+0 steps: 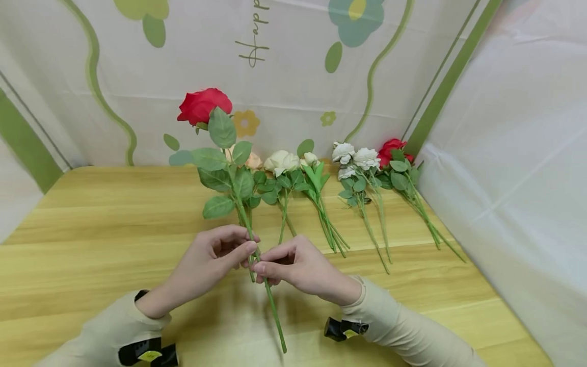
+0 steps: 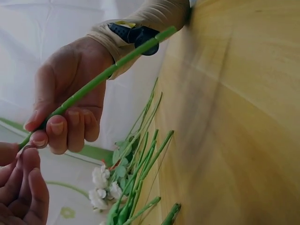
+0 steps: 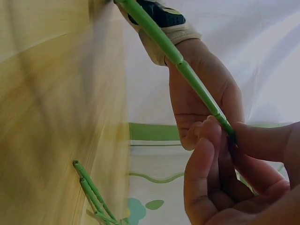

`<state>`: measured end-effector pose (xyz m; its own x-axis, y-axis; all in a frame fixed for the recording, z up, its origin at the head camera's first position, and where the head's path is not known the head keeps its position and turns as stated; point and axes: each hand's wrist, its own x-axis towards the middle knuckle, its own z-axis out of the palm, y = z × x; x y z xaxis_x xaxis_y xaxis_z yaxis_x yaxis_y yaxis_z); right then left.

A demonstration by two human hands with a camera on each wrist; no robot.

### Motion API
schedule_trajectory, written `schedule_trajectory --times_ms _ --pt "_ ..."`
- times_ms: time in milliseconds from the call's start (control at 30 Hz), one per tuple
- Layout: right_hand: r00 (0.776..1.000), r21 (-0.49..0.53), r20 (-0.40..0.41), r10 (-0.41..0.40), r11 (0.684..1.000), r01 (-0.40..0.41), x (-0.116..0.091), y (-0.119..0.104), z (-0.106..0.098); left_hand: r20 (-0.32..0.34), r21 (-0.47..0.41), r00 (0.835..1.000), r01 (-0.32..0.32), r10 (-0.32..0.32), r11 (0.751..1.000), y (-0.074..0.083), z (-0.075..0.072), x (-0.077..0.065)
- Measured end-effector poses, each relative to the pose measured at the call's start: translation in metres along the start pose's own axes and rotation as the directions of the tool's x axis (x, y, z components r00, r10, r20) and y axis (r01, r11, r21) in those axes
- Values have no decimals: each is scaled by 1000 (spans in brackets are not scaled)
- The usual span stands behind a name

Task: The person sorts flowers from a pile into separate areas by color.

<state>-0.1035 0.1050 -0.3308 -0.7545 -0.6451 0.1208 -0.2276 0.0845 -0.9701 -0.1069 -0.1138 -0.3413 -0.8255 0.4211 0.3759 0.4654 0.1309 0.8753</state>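
Note:
A long-stemmed red rose (image 1: 204, 106) with green leaves is held up over the front of the table, its bloom toward the back wall. My left hand (image 1: 206, 267) pinches the green stem (image 1: 274, 311) between thumb and fingers. Just below it, my right hand (image 1: 302, 267) pinches the same stem, fingertips close to the left ones. The bare lower end of the stem points down toward me. In the left wrist view, the right hand (image 2: 70, 93) has its thumb and fingers on the stem (image 2: 103, 75).
On the wooden table (image 1: 114, 219) behind the hands lie cream roses (image 1: 282, 162), a peach flower (image 1: 253, 161) partly hidden by the rose leaves, white flowers (image 1: 366, 158) and another red rose (image 1: 391, 151) at the right. A printed cloth (image 1: 284, 76) hangs behind.

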Motion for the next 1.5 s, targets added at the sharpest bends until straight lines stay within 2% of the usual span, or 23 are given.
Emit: schedule_trajectory --times_ms 233,367,533,700,900,1033,1167,1267,1367,1500 --pt "998 22 -43 38 999 -37 -4 -7 -11 64 52 992 103 -107 993 3 -3 2" --pt "994 8 -103 45 999 -44 -9 -12 -25 79 73 989 116 -121 991 5 -4 2" --pt "982 -33 -185 38 998 -45 -20 -12 -48 83 122 990 104 -115 987 3 -6 3" --pt "960 -95 -278 32 994 -61 -35 -10 -71 44 221 993 95 -107 971 -3 -13 2" --pt "934 -136 -357 11 989 -64 -55 -3 -100 -37 369 999 23 -10 929 -9 -28 0" --pt "893 -159 -449 26 981 -108 -70 -1 -125 -63 435 998 5 25 901 -8 -40 -4" --pt "839 -199 -543 40 964 -175 -84 0 -155 -70 483 998 25 10 875 -6 -52 -9" --pt "809 -215 -587 42 955 -206 -92 3 -180 -81 513 997 40 2 858 -5 -61 -12" --pt "784 -208 -620 41 954 -215 -99 7 -206 -88 533 996 49 -2 845 -6 -67 -14" --pt "737 -184 -674 50 955 -234 -107 11 -234 -86 544 996 61 -17 837 -9 -73 -17"
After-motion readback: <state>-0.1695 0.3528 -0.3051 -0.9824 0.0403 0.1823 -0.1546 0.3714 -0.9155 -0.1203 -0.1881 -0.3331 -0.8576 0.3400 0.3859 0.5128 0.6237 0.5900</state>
